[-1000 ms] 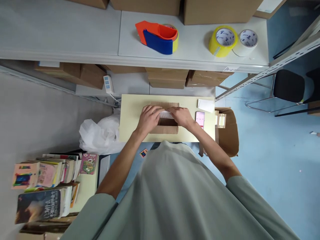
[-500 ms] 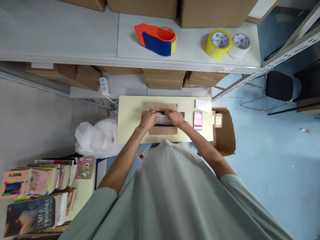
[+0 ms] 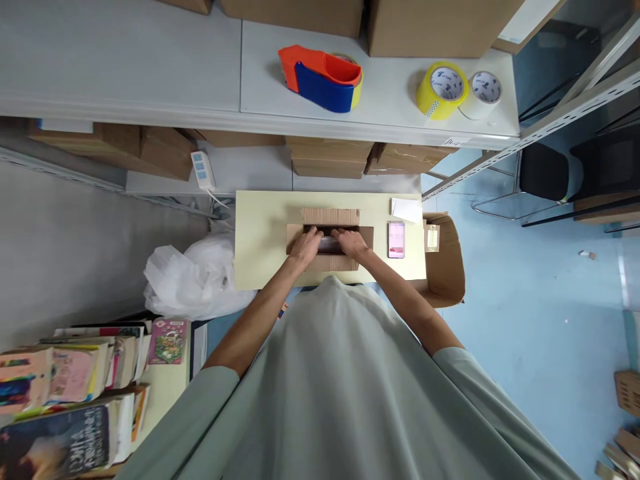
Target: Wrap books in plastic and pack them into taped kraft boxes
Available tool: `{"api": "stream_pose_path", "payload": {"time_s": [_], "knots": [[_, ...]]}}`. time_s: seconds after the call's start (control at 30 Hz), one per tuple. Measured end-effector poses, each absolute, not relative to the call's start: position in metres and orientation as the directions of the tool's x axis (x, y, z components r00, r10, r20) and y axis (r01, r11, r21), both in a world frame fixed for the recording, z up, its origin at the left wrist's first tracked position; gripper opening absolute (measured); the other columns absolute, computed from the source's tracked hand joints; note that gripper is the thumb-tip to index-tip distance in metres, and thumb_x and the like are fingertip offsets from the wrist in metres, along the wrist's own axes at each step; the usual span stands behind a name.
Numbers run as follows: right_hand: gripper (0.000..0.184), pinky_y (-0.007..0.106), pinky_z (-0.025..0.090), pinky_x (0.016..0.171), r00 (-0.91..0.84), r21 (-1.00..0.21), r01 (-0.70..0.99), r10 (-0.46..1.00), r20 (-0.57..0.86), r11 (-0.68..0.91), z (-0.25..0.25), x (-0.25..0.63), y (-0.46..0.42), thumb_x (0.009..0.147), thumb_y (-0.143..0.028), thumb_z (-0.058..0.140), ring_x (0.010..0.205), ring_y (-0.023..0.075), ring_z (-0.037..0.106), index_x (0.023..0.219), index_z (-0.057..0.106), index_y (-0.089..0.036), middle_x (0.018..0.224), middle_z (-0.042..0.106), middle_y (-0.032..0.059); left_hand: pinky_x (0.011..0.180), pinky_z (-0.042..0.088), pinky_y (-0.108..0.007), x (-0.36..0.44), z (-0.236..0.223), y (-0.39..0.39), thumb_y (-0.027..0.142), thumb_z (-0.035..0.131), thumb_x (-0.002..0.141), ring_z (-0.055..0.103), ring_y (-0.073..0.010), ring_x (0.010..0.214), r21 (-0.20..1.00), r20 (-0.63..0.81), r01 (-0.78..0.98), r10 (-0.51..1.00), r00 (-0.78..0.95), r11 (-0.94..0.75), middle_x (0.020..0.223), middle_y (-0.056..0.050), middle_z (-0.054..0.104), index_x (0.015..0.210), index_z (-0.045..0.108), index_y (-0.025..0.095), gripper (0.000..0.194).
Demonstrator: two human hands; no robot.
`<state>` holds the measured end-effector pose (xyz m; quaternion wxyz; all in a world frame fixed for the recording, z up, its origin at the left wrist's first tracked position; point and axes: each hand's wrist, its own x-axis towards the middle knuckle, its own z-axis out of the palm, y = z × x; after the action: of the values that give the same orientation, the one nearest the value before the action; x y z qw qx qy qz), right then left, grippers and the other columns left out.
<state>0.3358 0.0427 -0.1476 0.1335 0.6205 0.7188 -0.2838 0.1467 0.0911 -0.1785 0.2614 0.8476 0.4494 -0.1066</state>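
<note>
A small cardboard box (image 3: 331, 217) stands on the pale yellow table with its flaps folded outward. Down in the box lies a whitish, translucent-wrapped package (image 3: 329, 245); what is inside the wrapping I cannot make out. My left hand (image 3: 306, 246) reaches in over the left side, fingers closed on the package's left end. Over the right side, my right hand (image 3: 351, 243) grips its other end. The fingertips are partly hidden inside the box. To the right of the box lie a phone (image 3: 397, 240) with a lit screen and some white paper (image 3: 406, 209).
On the shelf above sit an orange-and-blue tape dispenser (image 3: 325, 80), yellow tape (image 3: 429, 100) and white tape (image 3: 477, 107). An open carton (image 3: 453, 260) stands right of the table (image 3: 260, 227). White plastic bags (image 3: 187, 280) and stacked books (image 3: 75, 427) are at left.
The wrapped package has gone lower into the box, and both hands have followed it down. The box has shifted slightly right in view, and my view has turned a little.
</note>
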Motion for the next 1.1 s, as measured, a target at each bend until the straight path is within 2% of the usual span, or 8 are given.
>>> {"api": "stream_pose_path", "payload": {"time_s": [0.1, 0.23, 0.4, 0.53, 0.7, 0.83, 0.97, 1.1], "knots": [[0.049, 0.039, 0.059, 0.109, -0.203, -0.254, 0.964, 0.826, -0.527, 0.075, -0.148, 0.337, 0.033, 0.107, -0.004, 0.043, 0.127, 0.0274, 0.075, 0.148, 0.066, -0.018, 0.145, 0.074, 0.0165, 0.101, 0.06, -0.041, 0.148, -0.176, 0.085, 0.0, 0.044, 0.099, 0.076, -0.0289, 0.111, 0.327, -0.408, 0.799, 0.687, 0.601, -0.505, 0.129, -0.018, 0.074, 0.127, 0.079, 0.016, 0.047], [0.041, 0.042, 0.053, 0.119, -0.167, -0.316, 0.948, 0.91, -0.381, 0.042, -0.141, 0.353, 0.006, 0.112, -0.012, 0.042, 0.14, 0.0288, 0.066, 0.139, 0.073, -0.018, 0.152, 0.07, 0.0155, 0.114, 0.057, -0.047, 0.127, -0.166, 0.074, 0.005, 0.046, 0.1, 0.071, -0.0313, 0.126, 0.483, -0.203, 0.729, 0.748, 0.632, -0.485, 0.142, -0.015, 0.072, 0.135, 0.076, 0.021, 0.049], [0.039, 0.054, 0.054, 0.12, 0.315, -0.498, 0.817, 0.948, -0.039, -0.292, -0.142, 0.391, -0.045, 0.114, -0.03, 0.048, 0.145, 0.0335, 0.059, 0.145, 0.067, -0.018, 0.154, 0.065, 0.0213, 0.127, 0.047, -0.056, 0.075, -0.158, 0.069, 0.027, 0.059, 0.105, 0.058, -0.0367, 0.147, 0.615, 0.057, 0.729, 0.939, 0.339, -0.3, 0.152, -0.019, 0.064, 0.152, 0.063, 0.02, 0.047], [0.056, 0.057, 0.064, 0.102, 0.475, -0.668, 0.612, 0.872, -0.116, -0.422, -0.151, 0.398, -0.069, 0.114, -0.055, 0.047, 0.121, 0.0341, 0.073, 0.154, 0.057, -0.017, 0.141, 0.072, 0.0237, 0.113, 0.06, -0.052, 0.053, -0.162, 0.07, 0.037, 0.058, 0.107, 0.069, -0.0338, 0.131, 0.681, -0.032, 0.711, 0.962, 0.271, -0.177, 0.142, -0.02, 0.068, 0.154, 0.055, 0.018, 0.051], [0.072, 0.053, 0.065, 0.104, 0.344, -0.708, 0.613, 0.926, -0.158, -0.349, -0.138, 0.366, -0.07, 0.114, -0.058, 0.045, 0.128, 0.0336, 0.073, 0.172, 0.033, -0.017, 0.15, 0.068, 0.0243, 0.117, 0.056, -0.05, 0.07, -0.155, 0.057, 0.04, 0.054, 0.11, 0.067, -0.0326, 0.136, 0.687, -0.077, 0.678, 0.902, 0.424, -0.26, 0.143, -0.02, 0.069, 0.162, 0.045, 0.017, 0.058], [0.088, 0.056, 0.054, 0.122, 0.029, -0.629, 0.762, 0.977, -0.209, -0.157, -0.125, 0.355, -0.062, 0.111, -0.052, 0.058, 0.152, 0.0353, 0.058, 0.181, 0.015, -0.021, 0.169, 0.055, 0.0214, 0.129, 0.045, -0.054, 0.086, -0.152, 0.045, 0.053, 0.064, 0.106, 0.054, -0.0367, 0.154, 0.653, -0.176, 0.667, 0.785, 0.594, -0.358, 0.161, -0.02, 0.061, 0.169, 0.04, 0.02, 0.075], [0.114, 0.06, 0.032, 0.138, -0.272, -0.486, 0.868, 0.913, -0.305, 0.096, -0.135, 0.369, -0.057, 0.092, -0.042, 0.086, 0.172, 0.0375, 0.03, 0.181, 0.019, -0.018, 0.181, 0.038, 0.0203, 0.137, 0.031, -0.059, 0.084, -0.161, 0.039, 0.063, 0.083, 0.091, 0.029, -0.0431, 0.17, 0.622, -0.229, 0.633, 0.666, 0.71, -0.461, 0.177, -0.022, 0.043, 0.173, 0.037, 0.019, 0.104], [0.103, 0.057, 0.024, 0.141, -0.339, -0.408, 0.892, 0.885, -0.319, 0.194, -0.151, 0.383, -0.061, 0.091, -0.019, 0.08, 0.175, 0.0338, 0.019, 0.18, 0.026, -0.017, 0.186, 0.028, 0.0176, 0.14, 0.026, -0.06, 0.072, -0.169, 0.038, 0.051, 0.083, 0.092, 0.023, -0.0422, 0.173, 0.629, -0.201, 0.58, 0.613, 0.764, -0.517, 0.178, -0.02, 0.042, 0.174, 0.038, 0.021, 0.098]]}}
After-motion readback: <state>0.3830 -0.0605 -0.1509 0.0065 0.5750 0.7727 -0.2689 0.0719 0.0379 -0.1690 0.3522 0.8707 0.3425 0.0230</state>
